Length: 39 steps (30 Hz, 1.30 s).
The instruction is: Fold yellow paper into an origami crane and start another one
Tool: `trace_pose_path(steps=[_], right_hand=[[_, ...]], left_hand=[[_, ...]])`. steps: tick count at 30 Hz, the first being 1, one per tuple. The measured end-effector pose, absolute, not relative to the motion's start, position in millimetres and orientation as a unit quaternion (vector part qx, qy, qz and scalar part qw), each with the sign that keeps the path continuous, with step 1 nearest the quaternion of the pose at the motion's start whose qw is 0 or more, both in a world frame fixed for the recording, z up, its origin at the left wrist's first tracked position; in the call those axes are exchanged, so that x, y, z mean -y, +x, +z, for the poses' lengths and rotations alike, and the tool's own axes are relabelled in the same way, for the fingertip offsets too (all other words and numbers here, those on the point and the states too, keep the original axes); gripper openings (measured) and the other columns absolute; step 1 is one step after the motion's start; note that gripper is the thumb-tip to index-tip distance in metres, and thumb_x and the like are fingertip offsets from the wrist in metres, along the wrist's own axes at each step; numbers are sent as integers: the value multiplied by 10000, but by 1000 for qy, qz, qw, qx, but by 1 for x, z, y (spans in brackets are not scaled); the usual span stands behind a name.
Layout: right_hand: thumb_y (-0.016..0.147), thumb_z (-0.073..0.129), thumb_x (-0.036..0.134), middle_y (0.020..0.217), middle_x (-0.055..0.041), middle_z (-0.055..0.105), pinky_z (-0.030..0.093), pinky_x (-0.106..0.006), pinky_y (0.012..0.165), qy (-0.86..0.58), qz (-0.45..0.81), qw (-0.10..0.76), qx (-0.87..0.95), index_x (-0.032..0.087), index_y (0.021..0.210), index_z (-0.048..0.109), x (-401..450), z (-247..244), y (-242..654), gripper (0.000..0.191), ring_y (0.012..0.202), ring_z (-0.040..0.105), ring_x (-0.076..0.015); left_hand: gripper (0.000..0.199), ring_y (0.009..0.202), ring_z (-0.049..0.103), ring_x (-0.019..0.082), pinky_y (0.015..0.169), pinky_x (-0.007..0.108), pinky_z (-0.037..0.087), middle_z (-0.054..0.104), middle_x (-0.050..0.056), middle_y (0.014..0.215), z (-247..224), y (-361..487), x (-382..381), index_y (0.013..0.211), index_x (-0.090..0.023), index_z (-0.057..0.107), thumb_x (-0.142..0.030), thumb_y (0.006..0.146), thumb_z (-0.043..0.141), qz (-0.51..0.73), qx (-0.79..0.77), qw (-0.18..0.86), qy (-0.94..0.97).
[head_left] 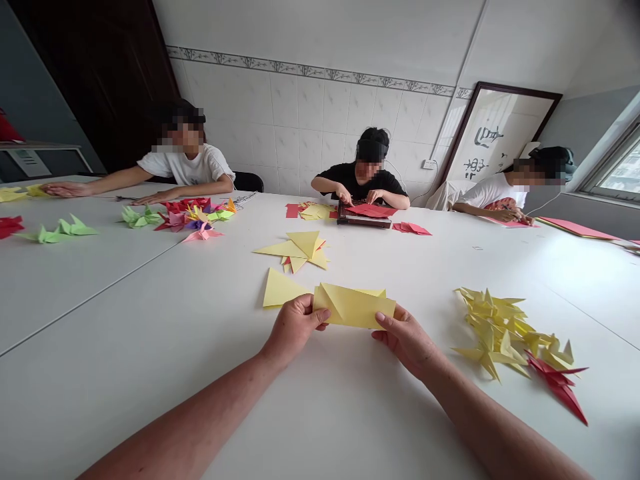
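A folded sheet of yellow paper (357, 307) is held up between my two hands, a diagonal flap showing on its left part. My left hand (296, 327) pinches the left end, thumb in front. The right end is gripped by my right hand (404, 337), its thumb also on the near face. Just behind my left hand lies a folded yellow paper triangle (283, 289). Farther back is a loose pile of yellow and red folded triangles (300, 250). To the right of my right hand rest several yellow origami cranes (493, 327) and a red origami crane (557, 383).
Around the white table (150, 373) sit three other people. The one opposite works with red paper (371, 211) on a paper cutter (364, 221). Colourful origami cranes (187, 217) lie at the back left. Red sheets (575, 229) are stacked at the far right.
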State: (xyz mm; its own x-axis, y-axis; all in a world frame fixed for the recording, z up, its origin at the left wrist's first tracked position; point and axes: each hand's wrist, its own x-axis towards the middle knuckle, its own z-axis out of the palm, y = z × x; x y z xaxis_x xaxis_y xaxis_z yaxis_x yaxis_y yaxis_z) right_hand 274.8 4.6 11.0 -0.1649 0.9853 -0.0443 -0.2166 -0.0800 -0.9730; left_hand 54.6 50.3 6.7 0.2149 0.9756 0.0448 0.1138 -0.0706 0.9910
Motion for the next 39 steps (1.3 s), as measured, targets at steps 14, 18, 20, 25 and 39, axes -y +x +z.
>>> trace_pose_path(steps=[14,18,20,25,39], right_hand=[[588,803,498,866,-70,728,476,-304,677,-476,571,511,431,188,827,729,-6,7,267,399,768,643,-223],[575,801,522,849,-61,729,474,-298,666,-483,555,514,441,190,836,739,-4,8,264,427,745,639,-214],[572,797,533,842,-64,728,477,-304,661,-490,549,511,445,186,835,740,-4,7,264,440,746,638,-221],[588,788,538,844,-61,727,473,-294,647,-503,543,503,446,190,830,742,-4,6,263,426,740,631,-213],[649,762,521,913,-73,727,489,-314,675,-493,561,488,451,198,875,742,-3,4,264,395,788,652,-233]], left_hand=[[377,762,627,171,550,231,467,635,38,900,10,60,-37,918,-198,533,-501,737,667,347,-430,581,597],[383,726,629,164,573,239,473,643,21,864,12,61,-34,924,-207,546,-501,719,680,358,-460,560,589],[381,770,635,172,620,256,493,663,22,899,14,63,-33,966,-222,566,-483,715,685,370,-465,556,582],[330,799,639,186,655,278,508,690,23,872,14,66,-33,934,-225,614,-433,693,701,402,-463,547,570],[238,621,527,130,599,243,436,582,-35,672,10,64,-37,764,-199,561,-405,716,671,424,-460,509,591]])
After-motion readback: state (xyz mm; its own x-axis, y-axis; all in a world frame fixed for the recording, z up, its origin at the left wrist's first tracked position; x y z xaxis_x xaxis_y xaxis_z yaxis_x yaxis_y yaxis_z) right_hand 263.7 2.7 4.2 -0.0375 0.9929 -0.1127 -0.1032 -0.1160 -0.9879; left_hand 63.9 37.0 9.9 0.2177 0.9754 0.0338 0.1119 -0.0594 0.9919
